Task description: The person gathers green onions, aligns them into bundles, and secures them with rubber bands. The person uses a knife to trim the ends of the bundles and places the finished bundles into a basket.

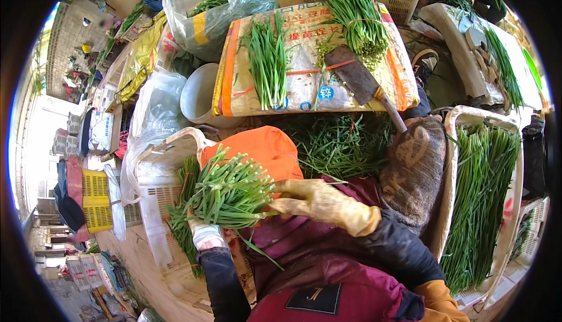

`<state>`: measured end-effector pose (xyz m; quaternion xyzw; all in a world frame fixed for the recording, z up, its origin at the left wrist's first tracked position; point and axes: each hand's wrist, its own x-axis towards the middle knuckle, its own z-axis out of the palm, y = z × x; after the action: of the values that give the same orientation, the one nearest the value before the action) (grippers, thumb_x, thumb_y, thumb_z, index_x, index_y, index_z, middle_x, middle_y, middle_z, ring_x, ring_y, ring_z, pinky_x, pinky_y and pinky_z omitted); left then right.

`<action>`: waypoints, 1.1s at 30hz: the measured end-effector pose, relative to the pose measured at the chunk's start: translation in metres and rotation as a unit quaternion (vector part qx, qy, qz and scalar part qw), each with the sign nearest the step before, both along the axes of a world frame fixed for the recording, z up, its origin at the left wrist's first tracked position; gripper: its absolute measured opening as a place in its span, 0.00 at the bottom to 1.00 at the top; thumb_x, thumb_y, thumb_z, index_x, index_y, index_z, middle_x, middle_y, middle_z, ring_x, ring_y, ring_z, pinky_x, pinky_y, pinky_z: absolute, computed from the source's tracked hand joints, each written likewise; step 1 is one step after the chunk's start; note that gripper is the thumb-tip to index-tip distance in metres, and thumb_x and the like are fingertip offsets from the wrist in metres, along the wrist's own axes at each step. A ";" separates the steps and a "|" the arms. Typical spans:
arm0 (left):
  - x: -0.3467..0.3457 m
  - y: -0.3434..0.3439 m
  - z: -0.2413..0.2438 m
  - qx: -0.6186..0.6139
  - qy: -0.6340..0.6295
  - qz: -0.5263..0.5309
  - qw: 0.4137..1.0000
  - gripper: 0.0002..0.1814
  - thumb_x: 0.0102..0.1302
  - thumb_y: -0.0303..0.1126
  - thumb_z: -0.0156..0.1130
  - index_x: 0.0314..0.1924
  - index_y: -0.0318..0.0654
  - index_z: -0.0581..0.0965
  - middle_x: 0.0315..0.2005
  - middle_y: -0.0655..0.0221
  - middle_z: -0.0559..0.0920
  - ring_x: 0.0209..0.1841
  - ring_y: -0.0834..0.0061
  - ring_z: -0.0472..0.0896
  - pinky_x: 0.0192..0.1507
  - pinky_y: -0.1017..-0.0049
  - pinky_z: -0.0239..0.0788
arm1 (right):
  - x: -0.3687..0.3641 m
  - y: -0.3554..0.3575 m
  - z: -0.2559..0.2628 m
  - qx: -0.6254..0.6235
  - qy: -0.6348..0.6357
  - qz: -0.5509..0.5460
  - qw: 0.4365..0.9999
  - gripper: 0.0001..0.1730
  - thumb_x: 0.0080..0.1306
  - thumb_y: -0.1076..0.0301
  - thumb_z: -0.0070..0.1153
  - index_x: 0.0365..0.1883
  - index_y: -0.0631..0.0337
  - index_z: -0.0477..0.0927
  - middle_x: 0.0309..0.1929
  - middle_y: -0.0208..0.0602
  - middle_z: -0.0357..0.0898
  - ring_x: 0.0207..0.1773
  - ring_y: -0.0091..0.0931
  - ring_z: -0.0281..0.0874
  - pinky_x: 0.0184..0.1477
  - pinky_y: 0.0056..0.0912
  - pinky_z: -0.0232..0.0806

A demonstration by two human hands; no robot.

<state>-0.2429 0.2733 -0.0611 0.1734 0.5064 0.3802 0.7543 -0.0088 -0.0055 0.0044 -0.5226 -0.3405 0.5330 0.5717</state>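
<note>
A thick bunch of green garlic chives [232, 190] rests in my left hand [205, 234], which wears a pale glove and grips it from below. Its pale cut ends point up and to the right. My right hand [325, 203], in a yellowish glove, has its fingers spread with the tips against the stem ends. Beyond my knees, a work surface covered with a printed woven sack [303, 85] holds a loose bunch of chives [267, 63] and a bunch tied with a red band [360, 21]. A broad rusty cleaver [351, 74] lies there, its wooden handle over the near edge.
At my left a white plastic crate [160, 225] holds tied chives. The crate on my right [452, 168] is packed with long chives [478, 208]. Loose greens [342, 142] lie below the work surface. A white bucket [199, 94] and plastic bags [158, 102] stand at left.
</note>
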 end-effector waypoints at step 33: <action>0.002 0.023 0.002 0.100 -0.012 -0.075 0.992 0.23 0.70 0.46 0.50 0.55 0.39 0.77 0.52 0.62 0.80 0.53 0.60 0.78 0.58 0.56 0.68 | 0.012 -0.028 -0.003 0.079 -0.142 -0.261 0.951 0.12 0.65 0.61 0.56 0.34 0.61 0.80 0.25 0.35 0.79 0.23 0.24 0.74 0.26 0.29 0.69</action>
<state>-0.2407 0.2965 -0.0586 0.2808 0.4424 0.3735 0.7655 0.0031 -0.0335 0.0018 -0.6167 -0.3109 0.2565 0.6762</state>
